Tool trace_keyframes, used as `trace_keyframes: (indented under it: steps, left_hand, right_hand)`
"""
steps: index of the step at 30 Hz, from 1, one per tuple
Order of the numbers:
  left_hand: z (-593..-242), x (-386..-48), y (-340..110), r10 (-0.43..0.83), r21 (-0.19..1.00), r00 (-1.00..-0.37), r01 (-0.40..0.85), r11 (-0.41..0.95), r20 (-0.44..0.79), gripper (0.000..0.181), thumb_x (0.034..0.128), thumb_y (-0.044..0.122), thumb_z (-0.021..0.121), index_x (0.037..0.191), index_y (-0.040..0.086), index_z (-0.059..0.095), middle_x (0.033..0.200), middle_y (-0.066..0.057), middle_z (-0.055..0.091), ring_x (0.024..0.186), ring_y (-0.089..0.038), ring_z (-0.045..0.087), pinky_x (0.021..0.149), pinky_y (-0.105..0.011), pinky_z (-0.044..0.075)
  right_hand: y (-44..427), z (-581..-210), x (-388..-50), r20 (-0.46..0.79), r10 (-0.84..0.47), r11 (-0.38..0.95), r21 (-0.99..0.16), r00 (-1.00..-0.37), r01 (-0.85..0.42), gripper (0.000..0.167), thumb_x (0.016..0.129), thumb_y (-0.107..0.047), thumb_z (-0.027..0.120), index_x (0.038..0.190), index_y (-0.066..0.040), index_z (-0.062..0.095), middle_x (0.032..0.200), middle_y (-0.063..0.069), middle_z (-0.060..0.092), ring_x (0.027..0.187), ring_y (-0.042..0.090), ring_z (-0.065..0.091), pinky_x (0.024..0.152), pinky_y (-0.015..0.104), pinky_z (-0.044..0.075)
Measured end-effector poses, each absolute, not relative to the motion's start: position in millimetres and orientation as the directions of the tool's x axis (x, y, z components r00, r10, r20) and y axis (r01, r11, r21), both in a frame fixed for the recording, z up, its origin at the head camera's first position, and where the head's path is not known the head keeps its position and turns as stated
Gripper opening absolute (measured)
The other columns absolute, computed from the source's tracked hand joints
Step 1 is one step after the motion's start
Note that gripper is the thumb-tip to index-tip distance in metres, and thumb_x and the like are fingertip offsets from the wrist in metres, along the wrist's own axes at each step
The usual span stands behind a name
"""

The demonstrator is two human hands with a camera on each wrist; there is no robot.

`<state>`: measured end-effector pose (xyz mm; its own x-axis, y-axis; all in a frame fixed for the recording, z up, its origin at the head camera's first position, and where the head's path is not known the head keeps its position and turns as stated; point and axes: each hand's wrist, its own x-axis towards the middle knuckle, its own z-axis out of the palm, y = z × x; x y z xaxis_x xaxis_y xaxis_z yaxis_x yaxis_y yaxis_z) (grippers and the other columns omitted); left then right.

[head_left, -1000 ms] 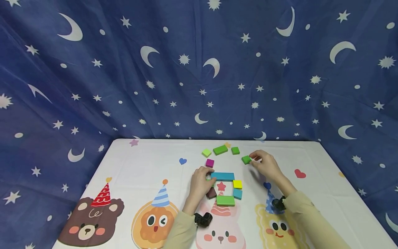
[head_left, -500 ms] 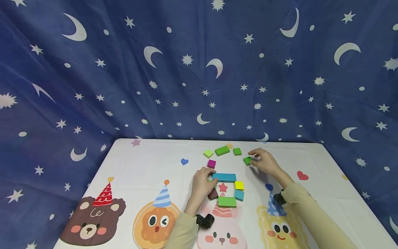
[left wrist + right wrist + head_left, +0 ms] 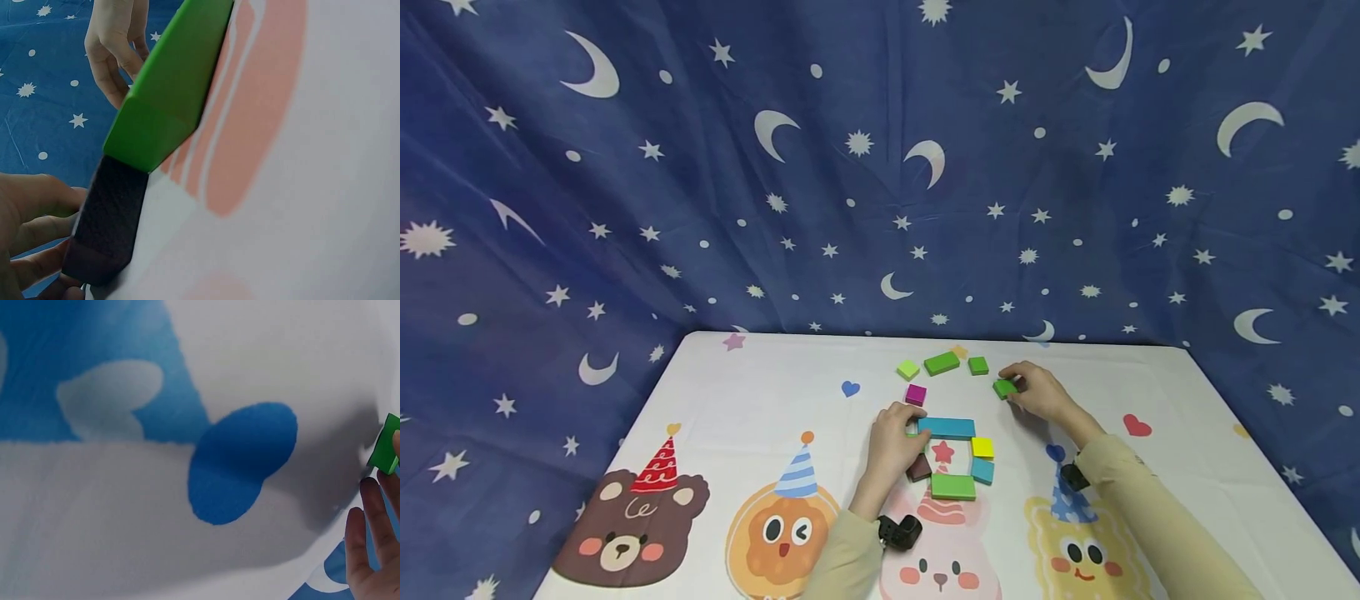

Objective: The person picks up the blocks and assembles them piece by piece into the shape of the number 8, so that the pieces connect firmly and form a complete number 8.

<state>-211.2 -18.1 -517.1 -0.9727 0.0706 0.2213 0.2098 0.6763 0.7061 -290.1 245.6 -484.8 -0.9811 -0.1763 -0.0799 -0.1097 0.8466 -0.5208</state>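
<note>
Wooden blocks form a small rectangular frame on the table, and my left hand (image 3: 892, 444) rests at its left side. Its thumb and fingers pinch a green block (image 3: 912, 432), mostly hidden by the hand. Just below sits a dark brown block (image 3: 109, 219), touching the long green block (image 3: 165, 94) that makes the near side. A long blue block (image 3: 947, 428) makes the far side; a yellow block (image 3: 982, 447) and a short blue block (image 3: 982, 472) make the right side. My right hand (image 3: 1043, 393) pinches a small green block (image 3: 1004, 389) to the upper right.
Behind the frame lie a magenta block (image 3: 915, 395), a lime block (image 3: 907, 370), a green oblong block (image 3: 942, 363) and a small green square block (image 3: 977, 366). The tablecloth (image 3: 760, 392) carries printed cartoon figures. A blue star-patterned curtain (image 3: 820, 208) hangs behind the table.
My right thumb and fingers have closed in around the small green block, which has turned slightly. The left hand holds its place at the frame. The whole head view has shifted slightly.
</note>
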Motion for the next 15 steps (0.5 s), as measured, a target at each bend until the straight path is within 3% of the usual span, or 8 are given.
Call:
trace_keyframes:
  steps: [15]
  left_hand:
    - [-518.8, -212.7, -17.9, 0.070, 0.711, -0.976, 0.200, 0.674, 0.208, 0.025, 0.0778, 0.019, 0.076, 0.101, 0.012, 0.072, 0.097, -0.005, 0.067, 0.087, -0.021, 0.056, 0.078, -0.033, 0.042]
  right_hand:
    - [246.5, -489.6, -291.8, -0.054, -0.187, 0.846, -0.516, -0.981, -0.133, 0.038, 0.081, 0.001, 0.065, 0.119, 0.002, 0.062, 0.114, 0.020, 0.062, 0.098, 0.031, 0.060, 0.090, 0.048, 0.050]
